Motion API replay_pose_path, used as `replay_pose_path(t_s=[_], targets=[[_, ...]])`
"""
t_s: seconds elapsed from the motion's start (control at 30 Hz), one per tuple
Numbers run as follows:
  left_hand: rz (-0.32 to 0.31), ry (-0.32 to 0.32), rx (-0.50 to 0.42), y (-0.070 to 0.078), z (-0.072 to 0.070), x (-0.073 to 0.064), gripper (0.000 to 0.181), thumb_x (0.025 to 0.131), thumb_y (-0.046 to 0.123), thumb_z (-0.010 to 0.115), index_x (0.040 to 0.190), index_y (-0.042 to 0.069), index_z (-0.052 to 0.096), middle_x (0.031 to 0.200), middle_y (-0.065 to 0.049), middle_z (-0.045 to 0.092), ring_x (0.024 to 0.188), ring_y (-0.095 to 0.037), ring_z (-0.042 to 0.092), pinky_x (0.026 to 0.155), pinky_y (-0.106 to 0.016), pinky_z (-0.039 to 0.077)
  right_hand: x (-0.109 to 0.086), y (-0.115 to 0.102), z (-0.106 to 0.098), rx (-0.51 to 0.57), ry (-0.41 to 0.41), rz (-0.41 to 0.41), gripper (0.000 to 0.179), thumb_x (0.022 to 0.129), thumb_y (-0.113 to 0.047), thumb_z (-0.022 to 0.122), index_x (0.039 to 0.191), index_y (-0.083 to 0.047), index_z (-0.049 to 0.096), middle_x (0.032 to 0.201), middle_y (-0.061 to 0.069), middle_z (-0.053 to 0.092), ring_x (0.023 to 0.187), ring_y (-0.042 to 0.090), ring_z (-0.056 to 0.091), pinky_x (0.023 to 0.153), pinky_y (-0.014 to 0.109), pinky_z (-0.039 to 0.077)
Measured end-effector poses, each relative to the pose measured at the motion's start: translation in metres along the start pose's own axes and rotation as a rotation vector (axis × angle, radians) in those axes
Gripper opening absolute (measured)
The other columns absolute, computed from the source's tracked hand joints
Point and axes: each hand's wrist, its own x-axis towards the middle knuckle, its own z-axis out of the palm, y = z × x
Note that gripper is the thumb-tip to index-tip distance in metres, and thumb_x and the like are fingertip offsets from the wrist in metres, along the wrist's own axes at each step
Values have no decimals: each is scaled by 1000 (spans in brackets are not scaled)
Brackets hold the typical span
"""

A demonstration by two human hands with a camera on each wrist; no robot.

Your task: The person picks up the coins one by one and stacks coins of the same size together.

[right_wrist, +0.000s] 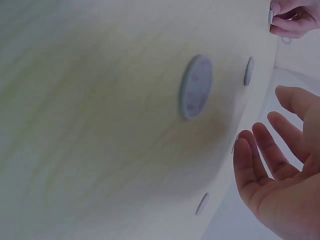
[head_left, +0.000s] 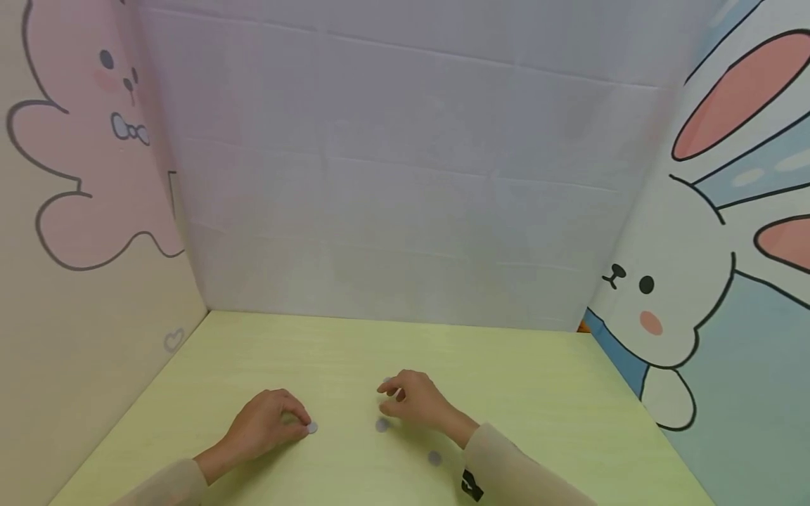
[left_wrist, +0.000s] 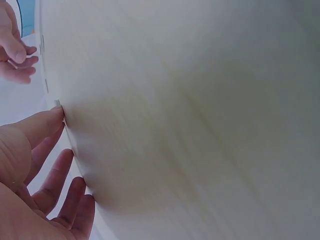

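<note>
Several small grey round discs lie on the pale yellow table. My left hand (head_left: pixel 268 424) pinches one grey disc (head_left: pixel 313 427) by its edge between thumb and fingertips, low at the tabletop. In the left wrist view that disc (left_wrist: pixel 57 103) shows as a thin edge at the fingertip, with the other fingers touching the table. My right hand (head_left: pixel 414 400) hovers with loosely bent fingers and a gap between thumb and fingers, holding nothing. Just below its thumb lies a second disc (head_left: pixel 382 425). Another disc (head_left: pixel 387 380) is partly hidden behind its fingers.
One more disc (head_left: pixel 434 458) lies beside the right sleeve (head_left: pixel 512 460). The yellow table (head_left: pixel 354 351) meets a whitish back wall (head_left: pixel 405 211). Side panels carry a pink cartoon figure (head_left: pixel 82 161) at left and a white rabbit (head_left: pixel 683 281) at right.
</note>
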Motion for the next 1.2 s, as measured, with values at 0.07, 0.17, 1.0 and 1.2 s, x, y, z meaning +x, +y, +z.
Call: replay_pose_path(t_s=[0.07,0.17,1.0,1.2], targets=[[-1,-4,2,0,0,1,14,81,36,94,83,31,81,95,22,70,96,-14,64,85,-40,53,-5,3,0,7,-17,2,29,91,-19,82,118,-8,80,106,4,73,89,10,64,78,25,54],[-9,-5,4,0,1,1,14,80,36,94,83,31,81,95,22,70,97,-15,64,86,-42,53,-12,9,1,1,-35,27,31,90,-22,85,119,-10,81,106,0,71,91,11,62,80,24,52],[-56,-4,-9,1,2,0,17,79,28,95,79,35,79,94,21,69,97,-14,63,86,-42,52,-29,7,10,-10,3,3,21,86,-21,90,106,-17,86,101,-5,58,93,15,50,81,27,40],[-49,-7,-9,0,2,1,16,79,31,95,79,35,79,95,21,69,98,-15,63,87,-43,52,-30,3,14,-35,34,26,16,86,-23,90,101,-19,86,99,-8,59,92,11,47,78,26,40]])
